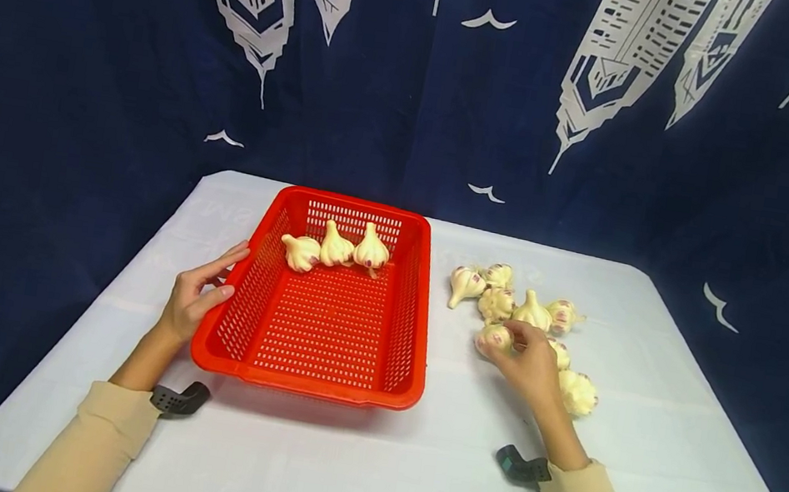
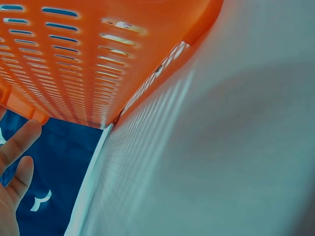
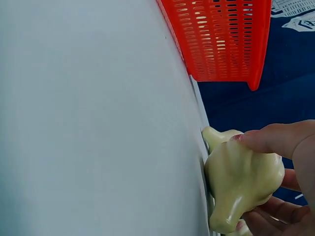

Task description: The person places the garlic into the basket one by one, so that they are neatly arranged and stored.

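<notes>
My right hand (image 1: 525, 365) pinches a garlic bulb (image 3: 246, 172) between thumb and fingers, at the near side of a loose group of garlic bulbs (image 1: 496, 302) on the table. In the right wrist view that bulb's stem end points down, close by the white tabletop, and another bulb shows behind it. At the left side of a red plastic basket (image 1: 322, 387), my left hand (image 1: 193, 302) has its fingers fairly straight, fingertips right at the rim. Inside the basket, three garlic bulbs (image 1: 336, 245) sit in a row toward the far end.
The white-covered table (image 1: 347, 475) carries the basket left of centre and the garlic group to its right. Behind the table hangs a dark blue cloth (image 1: 383, 110) printed with white buildings and birds. Dark bands (image 1: 179, 399) circle both wrists.
</notes>
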`<state>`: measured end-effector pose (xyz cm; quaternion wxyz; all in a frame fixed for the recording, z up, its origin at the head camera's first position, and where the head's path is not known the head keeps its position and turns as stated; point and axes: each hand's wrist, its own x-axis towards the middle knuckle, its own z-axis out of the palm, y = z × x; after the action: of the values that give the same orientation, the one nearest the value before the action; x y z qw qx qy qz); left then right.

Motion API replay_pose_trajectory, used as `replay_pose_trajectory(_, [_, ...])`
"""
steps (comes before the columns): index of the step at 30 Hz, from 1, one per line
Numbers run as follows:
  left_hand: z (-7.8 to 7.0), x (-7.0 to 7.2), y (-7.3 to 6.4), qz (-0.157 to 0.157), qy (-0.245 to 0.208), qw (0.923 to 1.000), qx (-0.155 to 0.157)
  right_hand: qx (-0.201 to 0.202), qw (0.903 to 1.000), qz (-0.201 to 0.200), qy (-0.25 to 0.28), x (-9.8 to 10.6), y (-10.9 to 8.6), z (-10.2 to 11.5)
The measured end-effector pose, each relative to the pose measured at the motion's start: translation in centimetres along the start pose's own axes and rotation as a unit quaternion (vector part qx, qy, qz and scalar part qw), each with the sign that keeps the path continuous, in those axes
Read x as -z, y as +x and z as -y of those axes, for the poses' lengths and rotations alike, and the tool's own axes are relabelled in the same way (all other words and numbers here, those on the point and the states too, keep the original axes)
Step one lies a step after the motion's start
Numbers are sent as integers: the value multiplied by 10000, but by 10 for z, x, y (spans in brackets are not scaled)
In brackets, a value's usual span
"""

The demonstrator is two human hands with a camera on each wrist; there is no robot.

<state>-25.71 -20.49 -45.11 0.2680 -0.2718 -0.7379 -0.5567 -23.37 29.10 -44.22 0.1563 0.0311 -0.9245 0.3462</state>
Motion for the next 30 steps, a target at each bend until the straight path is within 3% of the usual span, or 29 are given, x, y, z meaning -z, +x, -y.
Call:
replay_pose_trajectory(12, [1, 1, 0, 44, 14, 10000, 43, -197, 9996, 147, 150, -5, -1, -4])
replay_pose_trajectory(30, [2, 1, -1, 18, 77, 10000, -1, 428, 9989, 178, -9, -7, -4, -6])
